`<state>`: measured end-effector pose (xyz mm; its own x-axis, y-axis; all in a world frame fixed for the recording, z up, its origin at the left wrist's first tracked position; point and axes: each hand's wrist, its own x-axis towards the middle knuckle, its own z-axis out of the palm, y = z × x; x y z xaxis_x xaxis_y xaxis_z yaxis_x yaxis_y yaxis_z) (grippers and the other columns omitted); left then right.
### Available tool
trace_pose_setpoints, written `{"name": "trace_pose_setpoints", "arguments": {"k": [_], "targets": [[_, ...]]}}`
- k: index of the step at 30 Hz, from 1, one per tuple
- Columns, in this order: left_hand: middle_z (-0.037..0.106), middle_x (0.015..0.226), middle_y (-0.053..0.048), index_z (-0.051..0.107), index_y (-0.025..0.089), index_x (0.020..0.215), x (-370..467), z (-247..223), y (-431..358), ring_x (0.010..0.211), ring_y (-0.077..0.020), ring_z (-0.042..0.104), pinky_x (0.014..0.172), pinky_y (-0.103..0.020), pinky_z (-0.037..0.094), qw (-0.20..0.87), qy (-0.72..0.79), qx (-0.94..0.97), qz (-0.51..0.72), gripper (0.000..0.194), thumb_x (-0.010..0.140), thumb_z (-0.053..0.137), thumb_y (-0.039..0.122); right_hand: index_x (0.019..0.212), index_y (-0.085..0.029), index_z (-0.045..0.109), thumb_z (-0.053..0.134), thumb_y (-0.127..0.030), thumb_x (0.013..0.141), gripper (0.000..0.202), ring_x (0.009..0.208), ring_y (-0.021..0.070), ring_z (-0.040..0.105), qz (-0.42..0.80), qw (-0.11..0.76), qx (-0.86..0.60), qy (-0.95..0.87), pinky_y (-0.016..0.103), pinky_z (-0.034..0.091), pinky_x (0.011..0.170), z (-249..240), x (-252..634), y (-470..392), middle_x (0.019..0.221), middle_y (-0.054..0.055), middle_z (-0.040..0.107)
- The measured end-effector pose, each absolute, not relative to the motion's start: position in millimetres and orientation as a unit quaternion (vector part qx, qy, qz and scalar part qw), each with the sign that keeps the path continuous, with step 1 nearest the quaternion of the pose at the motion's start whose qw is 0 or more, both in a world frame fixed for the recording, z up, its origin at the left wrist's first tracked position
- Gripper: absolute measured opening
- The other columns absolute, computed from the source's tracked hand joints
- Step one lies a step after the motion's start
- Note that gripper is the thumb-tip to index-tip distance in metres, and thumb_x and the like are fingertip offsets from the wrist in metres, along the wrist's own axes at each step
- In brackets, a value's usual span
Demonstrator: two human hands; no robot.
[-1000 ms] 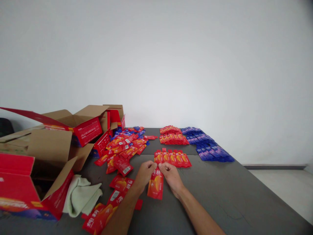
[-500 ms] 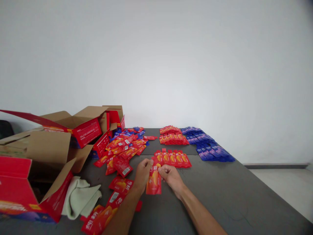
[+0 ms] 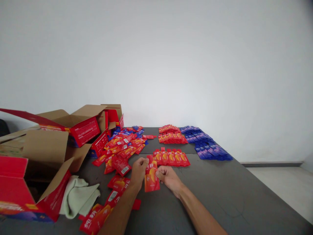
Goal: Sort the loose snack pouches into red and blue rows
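Observation:
A red pouch (image 3: 152,178) with orange fruit printed on it is held upright above the dark table (image 3: 205,195). My left hand (image 3: 139,169) pinches its upper left corner. At its right edge, my right hand (image 3: 168,178) has its fingers closed on the side of the pouch. Just beyond, a row of red pouches (image 3: 172,158) lies overlapping. Loose red pouches (image 3: 119,182) lie to the left of my left hand, some partly hidden by my forearm.
Stacked red pouches (image 3: 172,138) and rows of blue pouches (image 3: 212,151) sit farther back. A mixed heap of pouches (image 3: 127,143) spreads left of centre. Open cardboard boxes (image 3: 85,130) and a pale green cloth (image 3: 79,197) occupy the left side. A white wall (image 3: 156,65) stands behind.
The pouch and both hands have shifted very slightly left in the view, along with small camera movement. Both hands keep their grip on the pouch.

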<state>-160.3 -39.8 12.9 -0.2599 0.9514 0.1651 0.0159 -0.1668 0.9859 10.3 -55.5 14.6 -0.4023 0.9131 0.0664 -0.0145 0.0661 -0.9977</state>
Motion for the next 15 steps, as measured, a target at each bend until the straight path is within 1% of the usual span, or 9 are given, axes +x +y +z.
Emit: {"name": "trace_pose_setpoints", "arguments": {"k": [3, 5, 7, 9, 11, 13, 15], "targets": [[0.058, 0.064, 0.002, 0.058, 0.015, 0.070, -160, 12, -38, 0.059, -0.0105, 0.051, 0.055, -0.021, 0.041, 0.402, 0.519, 0.461, 0.597, 0.040, 0.076, 0.063, 0.054, 0.070, -0.017, 0.058, 0.064, -0.045, 0.079, 0.030, 0.052, 0.0081, 0.036, 0.554, 0.429, -0.397, -0.593, 0.022, 0.028, 0.053, 12, 10, -52, 0.058, -0.006, 0.049], [0.061, 0.067, 0.000, 0.058, 0.015, 0.074, -158, 13, -41, 0.061, -0.0125, 0.056, 0.055, -0.022, 0.044, 0.444, 0.527, 0.448, 0.569, 0.042, 0.076, 0.061, 0.057, 0.068, -0.017, 0.056, 0.063, -0.043, 0.077, 0.028, 0.054, 0.0084, 0.037, 0.535, 0.452, -0.420, -0.577, 0.022, 0.028, 0.054, 11, 12, -49, 0.059, -0.006, 0.049], [0.064, 0.073, -0.002, 0.059, 0.016, 0.081, -155, 15, -46, 0.063, -0.0145, 0.060, 0.054, -0.024, 0.047, 0.508, 0.529, 0.448, 0.512, 0.042, 0.074, 0.063, 0.057, 0.067, -0.018, 0.054, 0.063, -0.042, 0.076, 0.028, 0.054, 0.0089, 0.038, 0.512, 0.472, -0.444, -0.563, 0.022, 0.029, 0.054, 11, 16, -46, 0.059, -0.006, 0.049], [0.067, 0.079, -0.004, 0.059, 0.016, 0.088, -149, 15, -52, 0.063, -0.0152, 0.063, 0.054, -0.026, 0.050, 0.564, 0.516, 0.461, 0.450, 0.039, 0.070, 0.070, 0.049, 0.067, -0.018, 0.054, 0.062, -0.043, 0.075, 0.028, 0.055, 0.0095, 0.039, 0.492, 0.486, -0.463, -0.554, 0.023, 0.030, 0.054, 11, 21, -42, 0.060, -0.005, 0.049], [0.068, 0.080, -0.004, 0.058, 0.016, 0.091, -141, 13, -56, 0.061, -0.0144, 0.063, 0.056, -0.028, 0.052, 0.592, 0.496, 0.471, 0.426, 0.040, 0.062, 0.077, 0.038, 0.071, -0.018, 0.057, 0.062, -0.045, 0.075, 0.028, 0.054, 0.0105, 0.040, 0.474, 0.501, -0.478, -0.544, 0.023, 0.031, 0.054, 10, 28, -37, 0.060, -0.004, 0.050], [0.067, 0.076, -0.003, 0.056, 0.016, 0.090, -128, 9, -54, 0.058, -0.0138, 0.063, 0.058, -0.030, 0.054, 0.593, 0.481, 0.465, 0.449, 0.043, 0.059, 0.079, 0.033, 0.078, -0.018, 0.061, 0.063, -0.046, 0.074, 0.029, 0.054, 0.0122, 0.043, 0.443, 0.517, -0.496, -0.539, 0.024, 0.034, 0.053, 8, 36, -31, 0.060, -0.003, 0.053], [0.066, 0.072, -0.002, 0.053, 0.017, 0.091, -113, 5, -47, 0.056, -0.0144, 0.064, 0.059, -0.032, 0.055, 0.575, 0.475, 0.454, 0.488, 0.044, 0.059, 0.079, 0.033, 0.087, -0.019, 0.063, 0.064, -0.047, 0.074, 0.031, 0.055, 0.0150, 0.049, 0.399, 0.532, -0.514, -0.542, 0.026, 0.038, 0.055, 5, 47, -23, 0.060, -0.002, 0.057]]}}
